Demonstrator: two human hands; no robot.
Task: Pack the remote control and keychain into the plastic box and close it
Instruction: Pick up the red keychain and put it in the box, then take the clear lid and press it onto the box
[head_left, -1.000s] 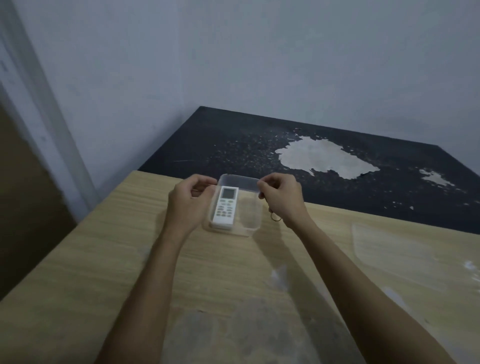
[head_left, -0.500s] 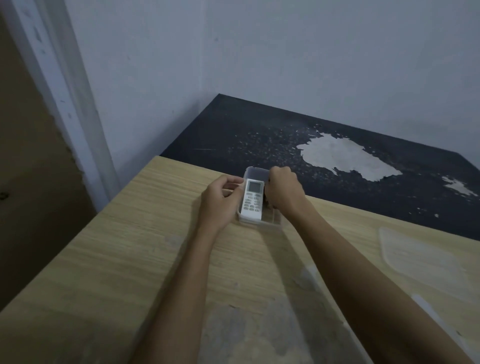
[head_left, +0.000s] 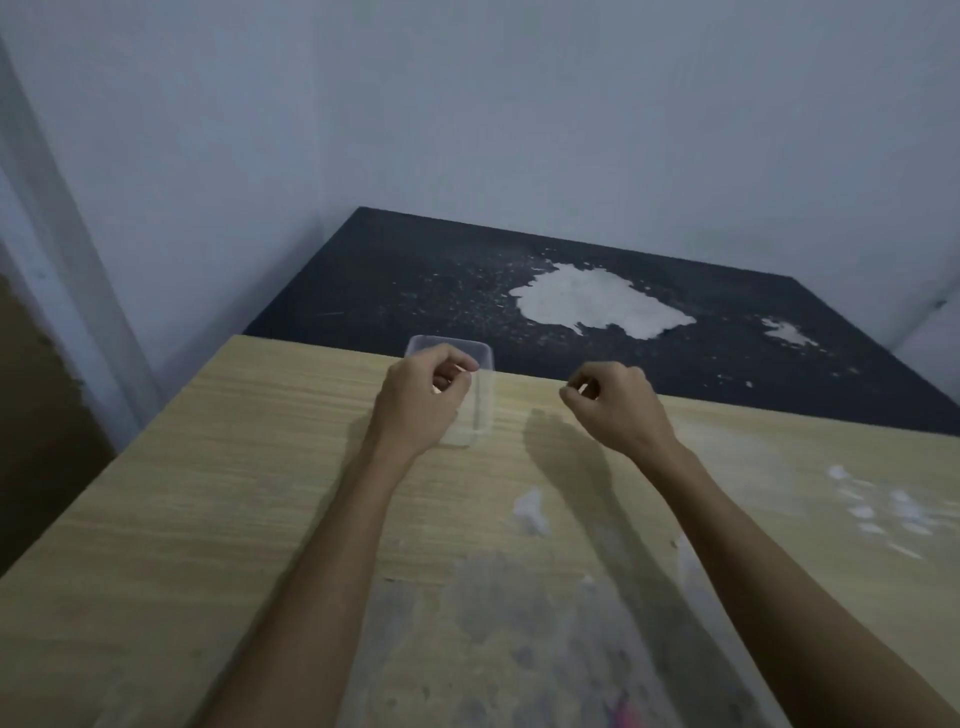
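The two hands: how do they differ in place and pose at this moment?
The left hand lies over the clear plastic box and hides most of it; the right hand is apart from the box, above bare wooden table. The left hand is nearer the table's far edge; the right hand sits a little lower in the view. Both have curled fingers, and whether either holds anything cannot be told.

the plastic box (head_left: 480, 387) stands on the bench (head_left: 234, 467), at its far edge. the left hand (head_left: 423, 400) is in front of the box and covers its left part. the right hand (head_left: 615, 408) is to the right of the box, apart from it, above the bench. behind the bench lies the floor (head_left: 415, 280), which meets the wall (head_left: 519, 104) further back.
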